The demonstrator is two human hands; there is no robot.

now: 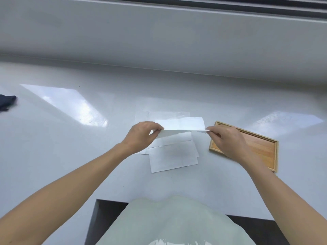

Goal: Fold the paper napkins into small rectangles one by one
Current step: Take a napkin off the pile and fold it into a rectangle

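Two hands, left (141, 134) and right (228, 140), pinching one napkin (182, 127) by its ends above the desk (70, 156), seemingly mid-fold; next, lowering and creasing flat.

napkins (172, 156) centre on table (70, 156); tray (265, 149) right; cloth (7, 102) far left

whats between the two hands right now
In the head view, a white napkin spans the gap, pinched at its ends by the left hand and right hand, above more napkins on the table.
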